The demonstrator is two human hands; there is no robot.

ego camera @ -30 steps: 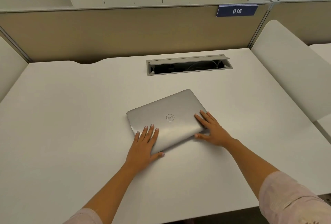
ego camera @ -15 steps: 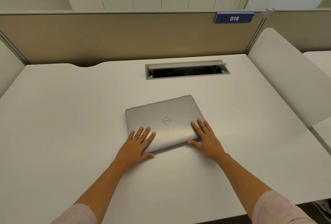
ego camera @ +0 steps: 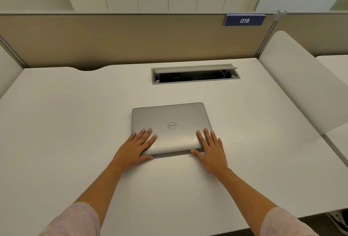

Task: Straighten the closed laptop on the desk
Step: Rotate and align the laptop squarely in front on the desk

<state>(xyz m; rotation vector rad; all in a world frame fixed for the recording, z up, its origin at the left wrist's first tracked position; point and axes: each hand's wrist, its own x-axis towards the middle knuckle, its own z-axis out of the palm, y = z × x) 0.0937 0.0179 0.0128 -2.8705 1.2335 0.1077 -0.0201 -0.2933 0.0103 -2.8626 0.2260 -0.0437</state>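
A closed silver laptop (ego camera: 170, 120) with a round logo lies flat near the middle of the white desk (ego camera: 66, 122), its edges nearly parallel to the desk's back edge. My left hand (ego camera: 136, 146) grips its near left corner, fingers spread on the lid and thumb against the front edge. My right hand (ego camera: 211, 150) holds the near right corner the same way, thumb at the front edge.
An open grey cable tray (ego camera: 194, 74) is sunk into the desk behind the laptop. A beige partition (ego camera: 122, 39) with a blue "016" tag (ego camera: 244, 20) closes the back. White side panels (ego camera: 301, 77) flank the desk on the right and left.
Both hands have turned the laptop clockwise from a clear slant to nearly square with the desk. The hands kept their places on the near corners.
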